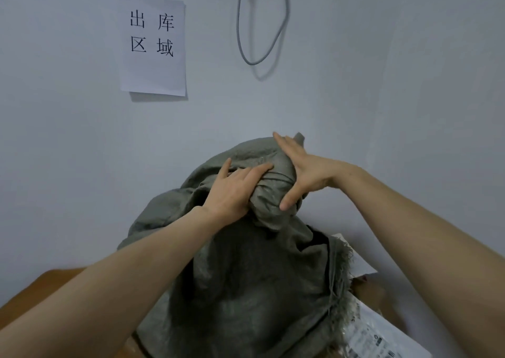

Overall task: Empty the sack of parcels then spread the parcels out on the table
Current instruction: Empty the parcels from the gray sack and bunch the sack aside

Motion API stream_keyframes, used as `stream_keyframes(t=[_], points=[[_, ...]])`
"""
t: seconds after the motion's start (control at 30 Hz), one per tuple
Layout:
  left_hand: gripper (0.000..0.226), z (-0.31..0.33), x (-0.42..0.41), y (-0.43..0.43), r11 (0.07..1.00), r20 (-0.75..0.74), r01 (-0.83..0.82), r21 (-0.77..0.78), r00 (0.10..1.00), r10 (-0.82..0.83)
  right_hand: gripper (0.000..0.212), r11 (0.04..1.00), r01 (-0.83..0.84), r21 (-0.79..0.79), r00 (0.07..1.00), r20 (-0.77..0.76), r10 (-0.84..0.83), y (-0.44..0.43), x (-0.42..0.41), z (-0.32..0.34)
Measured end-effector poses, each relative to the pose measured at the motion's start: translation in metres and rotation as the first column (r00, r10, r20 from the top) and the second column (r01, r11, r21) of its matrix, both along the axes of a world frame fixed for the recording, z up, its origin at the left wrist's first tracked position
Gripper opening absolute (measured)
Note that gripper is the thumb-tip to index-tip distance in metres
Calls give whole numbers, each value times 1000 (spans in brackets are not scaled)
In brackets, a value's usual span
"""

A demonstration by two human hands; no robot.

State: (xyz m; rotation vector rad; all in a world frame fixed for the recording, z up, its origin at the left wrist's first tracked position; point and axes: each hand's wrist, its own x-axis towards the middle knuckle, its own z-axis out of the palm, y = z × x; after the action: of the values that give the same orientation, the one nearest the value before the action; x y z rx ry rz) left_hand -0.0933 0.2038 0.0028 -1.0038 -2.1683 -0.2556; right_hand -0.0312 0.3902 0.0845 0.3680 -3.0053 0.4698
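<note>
2 hands, left hand, right hand, on 1 sack, 2 parcels visible

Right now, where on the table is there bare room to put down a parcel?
Bare table shows at the near left, between the wall and the grey sack. The right side is crowded: parcels lie at the sack's frayed edge. Both hands, left and right, are on the sack's top.

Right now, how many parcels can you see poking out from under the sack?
2, both at the right of the sack: one white parcel behind its frayed edge, and one labelled parcel lower down on the table. More may be hidden under or inside the sack.
</note>
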Motion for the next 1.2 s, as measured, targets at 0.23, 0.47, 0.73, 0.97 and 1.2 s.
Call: stream_keyframes(t=[0.23,0.47,0.73,0.97,1.2], points=[[79,-3,-1,-14,987,-209,157,28,967,-148,144,936,10,-351,999,-25,-20,-21,-9,-57],[101,0,0,-15,981,-60,175,81,984,-170,65,856,10,-517,946,-272,-175,-37,-11,-70],[157,25,-21,-54,973,515,-65,222,855,-61,52,791,-171,-587,816,-534,-221,-4,-20,-43],[156,40,-14,-38,646,607,-69,760,430,-668,52,600,-287,-747,729,-577,-369,-17,-22,-37],[153,32,-5,6,542,510,-112,833,536,-672,53,268,-345,-899,841,-423,-337,-43,-19,-54]])
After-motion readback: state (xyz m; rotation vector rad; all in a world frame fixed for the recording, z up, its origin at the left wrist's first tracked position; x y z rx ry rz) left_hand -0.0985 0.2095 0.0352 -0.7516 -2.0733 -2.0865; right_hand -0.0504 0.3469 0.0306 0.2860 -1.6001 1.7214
